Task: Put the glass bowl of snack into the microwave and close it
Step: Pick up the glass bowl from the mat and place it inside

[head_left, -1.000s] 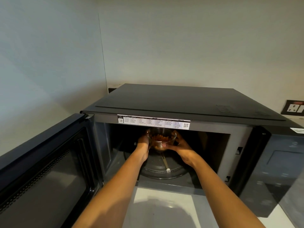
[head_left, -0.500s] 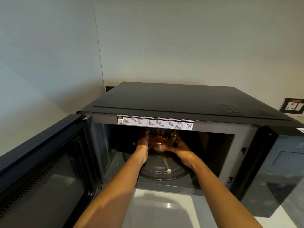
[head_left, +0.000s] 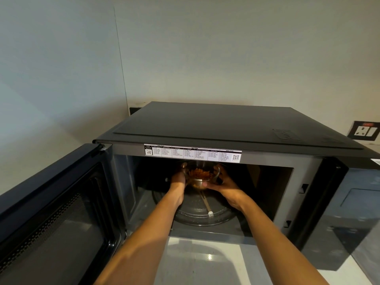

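A black microwave [head_left: 226, 124] stands on a white counter with its door [head_left: 51, 212] swung wide open to the left. Inside its cavity, a small glass bowl [head_left: 200, 175] of orange-brown snack sits over the middle of the glass turntable [head_left: 201, 217]. My left hand [head_left: 178, 179] grips the bowl's left side and my right hand [head_left: 223, 185] cups its right side. Whether the bowl rests on the turntable or hovers just above it, I cannot tell.
The white counter [head_left: 197, 262] runs in front of the microwave. Pale walls meet in a corner behind it. A black wall socket [head_left: 365, 132] is at the far right. The microwave's control panel [head_left: 362, 212] fills the right side.
The view has shifted slightly, and the microwave now sits a little lower in the frame. Both hands stay on the bowl inside the cavity.
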Demonstrator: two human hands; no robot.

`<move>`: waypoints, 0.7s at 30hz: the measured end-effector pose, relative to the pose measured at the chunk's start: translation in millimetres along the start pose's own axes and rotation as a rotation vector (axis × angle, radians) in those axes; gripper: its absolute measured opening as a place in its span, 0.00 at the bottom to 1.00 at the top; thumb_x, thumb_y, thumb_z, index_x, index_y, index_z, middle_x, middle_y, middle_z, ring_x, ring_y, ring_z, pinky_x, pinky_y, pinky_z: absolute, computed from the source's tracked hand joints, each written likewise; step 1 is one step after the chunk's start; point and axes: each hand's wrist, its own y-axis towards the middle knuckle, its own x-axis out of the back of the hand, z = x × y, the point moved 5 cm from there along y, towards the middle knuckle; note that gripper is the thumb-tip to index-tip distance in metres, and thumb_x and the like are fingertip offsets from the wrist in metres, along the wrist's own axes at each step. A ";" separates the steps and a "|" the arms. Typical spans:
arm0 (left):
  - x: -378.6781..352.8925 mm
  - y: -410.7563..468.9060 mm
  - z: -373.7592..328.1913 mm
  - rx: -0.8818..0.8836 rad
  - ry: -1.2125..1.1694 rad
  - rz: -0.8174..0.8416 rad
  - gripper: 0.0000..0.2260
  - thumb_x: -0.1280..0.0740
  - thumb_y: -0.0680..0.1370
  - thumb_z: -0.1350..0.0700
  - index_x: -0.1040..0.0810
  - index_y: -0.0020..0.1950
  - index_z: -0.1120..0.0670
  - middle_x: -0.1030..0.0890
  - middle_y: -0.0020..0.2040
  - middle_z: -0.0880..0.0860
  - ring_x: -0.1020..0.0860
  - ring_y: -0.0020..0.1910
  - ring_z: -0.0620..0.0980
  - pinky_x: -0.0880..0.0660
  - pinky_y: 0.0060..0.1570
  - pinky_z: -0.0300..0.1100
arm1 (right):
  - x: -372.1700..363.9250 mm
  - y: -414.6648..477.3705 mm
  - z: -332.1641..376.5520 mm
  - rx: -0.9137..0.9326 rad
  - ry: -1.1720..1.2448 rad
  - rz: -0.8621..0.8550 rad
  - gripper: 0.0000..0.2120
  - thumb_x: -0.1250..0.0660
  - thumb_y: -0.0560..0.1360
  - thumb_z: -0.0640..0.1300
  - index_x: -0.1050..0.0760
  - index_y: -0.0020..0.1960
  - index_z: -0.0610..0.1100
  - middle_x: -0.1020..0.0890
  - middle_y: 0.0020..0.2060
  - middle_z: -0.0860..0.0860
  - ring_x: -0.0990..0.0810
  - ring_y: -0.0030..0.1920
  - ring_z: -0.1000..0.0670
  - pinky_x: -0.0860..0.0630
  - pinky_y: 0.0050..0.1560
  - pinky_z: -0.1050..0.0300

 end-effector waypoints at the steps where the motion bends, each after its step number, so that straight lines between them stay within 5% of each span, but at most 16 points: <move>1: 0.4 0.2 -0.2 -0.007 0.009 -0.001 0.16 0.41 0.81 0.54 0.27 0.66 0.60 0.23 0.65 0.62 0.25 0.50 0.52 0.27 0.40 0.37 | 0.0 -0.9 0.2 0.000 -0.004 0.000 0.36 0.25 0.66 0.38 0.38 0.68 0.52 0.27 0.56 0.53 0.29 0.59 0.52 0.32 0.60 0.58; 6: 3.5 2.4 1.1 -0.017 0.039 -0.005 0.17 0.42 0.81 0.54 0.28 0.68 0.58 0.24 0.66 0.61 0.24 0.59 0.57 0.26 0.49 0.42 | -0.7 -4.1 2.1 0.010 -0.002 0.011 0.32 0.25 0.67 0.36 0.37 0.61 0.56 0.26 0.50 0.61 0.27 0.51 0.60 0.26 0.43 0.70; 11: 5.2 5.0 4.0 -0.006 0.075 -0.016 0.19 0.41 0.81 0.51 0.29 0.68 0.59 0.24 0.65 0.61 0.25 0.63 0.57 0.28 0.63 0.49 | -0.9 -4.4 1.1 0.016 0.012 0.001 0.32 0.25 0.66 0.37 0.38 0.59 0.59 0.27 0.50 0.63 0.28 0.48 0.65 0.25 0.40 0.74; 17: 9.0 7.6 3.6 -0.051 0.107 -0.060 0.17 0.42 0.81 0.52 0.26 0.65 0.61 0.22 0.60 0.61 0.25 0.55 0.54 0.29 0.67 0.54 | 3.2 -3.7 -3.1 0.032 0.017 -0.030 0.37 0.25 0.65 0.36 0.37 0.67 0.54 0.26 0.54 0.58 0.27 0.57 0.54 0.29 0.57 0.60; 21: 10.9 8.2 4.5 -0.059 0.061 -0.054 0.13 0.42 0.81 0.56 0.23 0.59 0.59 0.22 0.54 0.59 0.23 0.47 0.53 0.25 0.53 0.48 | 3.4 -3.8 -4.0 0.023 0.045 -0.026 0.34 0.26 0.66 0.34 0.36 0.64 0.56 0.27 0.60 0.51 0.29 0.60 0.51 0.31 0.60 0.56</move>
